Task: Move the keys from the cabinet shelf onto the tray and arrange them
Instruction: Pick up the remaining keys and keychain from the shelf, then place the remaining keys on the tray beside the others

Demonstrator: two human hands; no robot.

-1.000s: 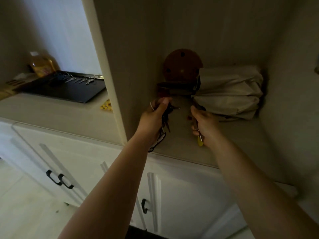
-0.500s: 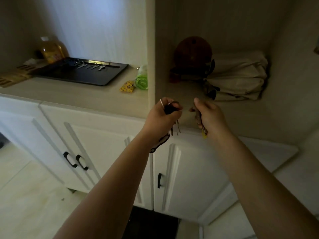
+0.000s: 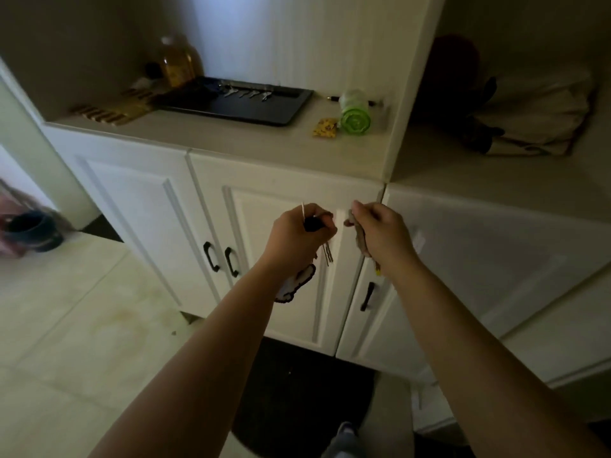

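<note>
Head view, left to right: a wooden rack (image 3: 109, 110) lies at the counter's (image 3: 231, 140) left edge, with an amber bottle (image 3: 177, 61) behind it at the back. The black tray (image 3: 264, 110) sits mid-counter toward the back wall, a row of keys (image 3: 246, 93) along its far side. Near the right edge of the counter lie a yellow packet (image 3: 325, 127) and a green roll (image 3: 355, 115). Below, in front of the cabinet doors, the left hand (image 3: 299, 234) has its fingers closed around a key bunch (image 3: 322, 238) whose white charm (image 3: 297, 282) hangs beneath the wrist. Just beside it, not touching, the right hand (image 3: 380, 233) has its fingers clamped on a second key set (image 3: 360, 238), a yellow tag dangling. On the cabinet shelf (image 3: 479, 180) to the right, a folded cream cloth (image 3: 542, 110) lies at the back.
</note>
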